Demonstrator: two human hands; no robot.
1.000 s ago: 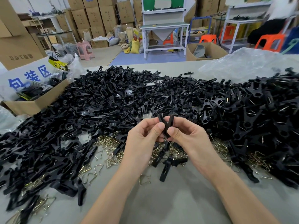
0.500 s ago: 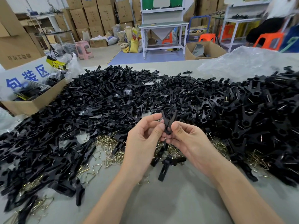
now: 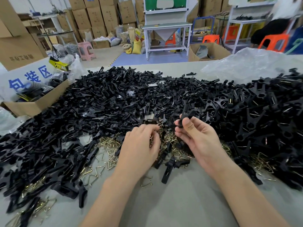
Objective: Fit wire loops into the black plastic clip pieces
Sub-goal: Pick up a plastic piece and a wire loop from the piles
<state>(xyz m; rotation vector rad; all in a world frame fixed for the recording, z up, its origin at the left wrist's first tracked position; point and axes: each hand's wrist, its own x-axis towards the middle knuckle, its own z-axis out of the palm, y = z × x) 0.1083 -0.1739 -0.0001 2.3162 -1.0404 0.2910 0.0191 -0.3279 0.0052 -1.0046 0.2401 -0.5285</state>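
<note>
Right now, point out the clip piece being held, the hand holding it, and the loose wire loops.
clip piece (image 3: 185, 112): head view, on its black shaft above the fingertips.
right hand (image 3: 196, 138): head view, on the middle of the hand.
wire loops (image 3: 109, 142): head view, on the middle of the brass heap.

Bright, even indoor light; soft shadows, wide-angle edge bending, blurred background.

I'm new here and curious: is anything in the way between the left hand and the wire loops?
Nothing visible. The left hand has its fingertips right at the wire loops. The right hand holds a black clip off to the side.
</note>
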